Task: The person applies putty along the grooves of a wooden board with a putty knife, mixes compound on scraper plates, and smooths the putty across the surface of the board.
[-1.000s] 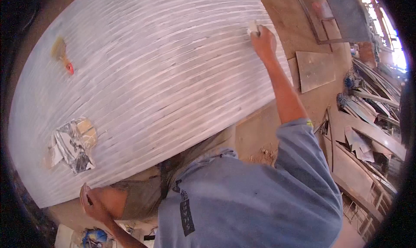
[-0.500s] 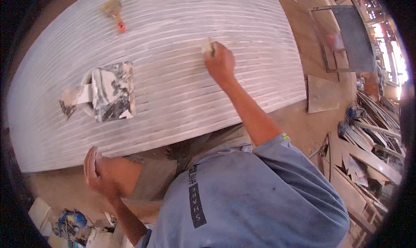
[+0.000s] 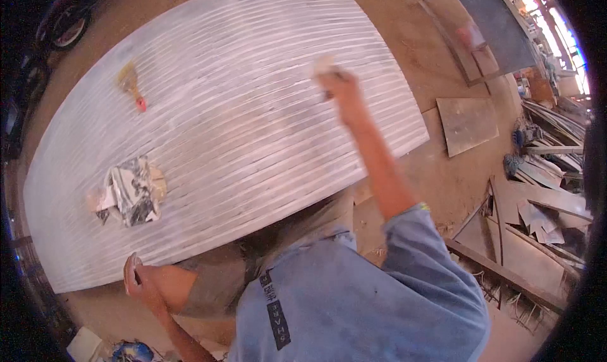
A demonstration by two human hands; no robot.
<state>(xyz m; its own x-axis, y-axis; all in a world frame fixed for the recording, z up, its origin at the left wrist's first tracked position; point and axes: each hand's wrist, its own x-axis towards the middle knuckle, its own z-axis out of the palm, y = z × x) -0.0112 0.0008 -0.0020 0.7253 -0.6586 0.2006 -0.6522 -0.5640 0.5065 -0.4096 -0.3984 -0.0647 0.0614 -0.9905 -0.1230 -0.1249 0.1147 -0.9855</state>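
A large pale panel (image 3: 253,153) with many parallel ridges lies in front of me, streaked with white. My right hand (image 3: 341,90) is closed on a small pale pad (image 3: 325,65) over the panel's right part; motion blurs it, and I cannot make out its exact kind. By the panel's near left edge, beside my bent knee, is my left hand (image 3: 136,278), its fingers loosely bent and apart from the thumb, with nothing visible in it. A paint-smeared black-and-white sheet (image 3: 134,188) and a putty knife (image 3: 104,199) rest on the panel's left part.
A paintbrush (image 3: 129,87) with a red handle tip lies on the panel's far left. Beyond its right end, a flat sheet (image 3: 468,125) lies on the floor near a metal frame (image 3: 487,33). Scrap pieces (image 3: 544,191) are heaped at right. A wheel (image 3: 68,33) shows at upper left.
My view has turned and shifted, so the panel appears tilted and lower at left. My right hand has moved toward the panel's right end with the pad. My left hand stays by the near edge.
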